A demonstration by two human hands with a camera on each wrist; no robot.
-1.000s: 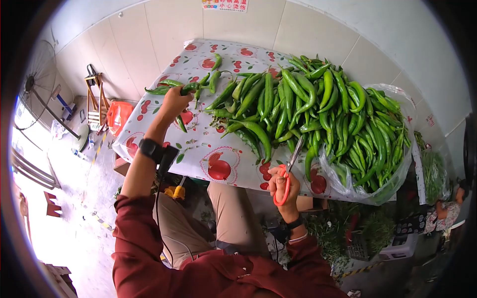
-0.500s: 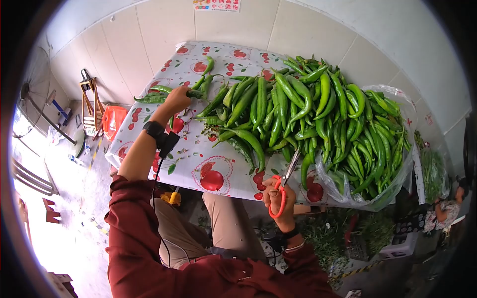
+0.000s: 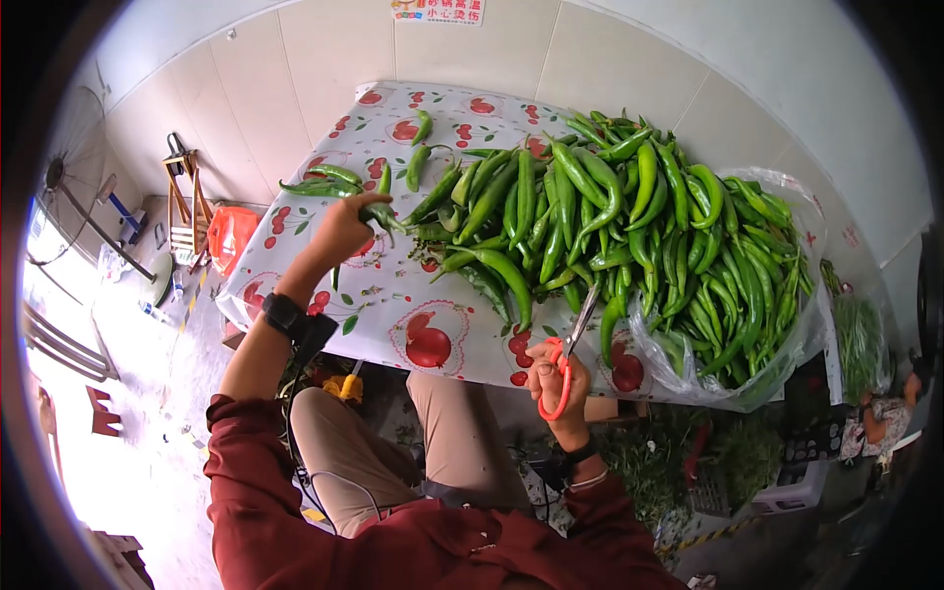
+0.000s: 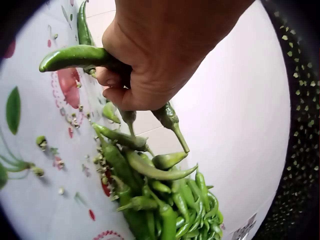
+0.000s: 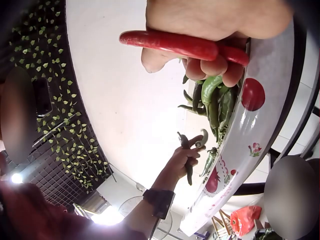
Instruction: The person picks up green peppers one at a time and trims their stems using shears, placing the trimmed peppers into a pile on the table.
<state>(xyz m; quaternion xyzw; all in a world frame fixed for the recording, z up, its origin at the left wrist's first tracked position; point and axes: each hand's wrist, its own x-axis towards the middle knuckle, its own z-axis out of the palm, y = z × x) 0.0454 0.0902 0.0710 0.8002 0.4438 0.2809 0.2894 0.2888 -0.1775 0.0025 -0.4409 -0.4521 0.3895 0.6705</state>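
Near the left side of the table, my left hand (image 3: 344,233) grips green chili peppers (image 4: 67,57), one pointing out past the thumb side. Stems of held peppers (image 4: 172,125) stick out beneath the fingers in the left wrist view. At the table's front edge, my right hand (image 3: 560,388) holds scissors (image 3: 556,379) by their red handles, blades pointing up toward the pile. The right wrist view shows the red handle (image 5: 170,45) across the fingers, with the blades hidden. A large pile of green chili peppers (image 3: 590,202) covers the table's middle and right.
Several loose peppers (image 3: 320,184) lie left of the pile on the fruit-patterned tablecloth (image 3: 472,324). A clear plastic bag (image 3: 752,393) surrounds the pile's right end. Cut stem bits (image 4: 75,120) dot the cloth. A tiled wall (image 3: 472,59) stands behind the table.
My left hand has drawn back slightly toward the body from the loose peppers, with chili peppers in its grip. My right hand stays nearly in place with the scissors.
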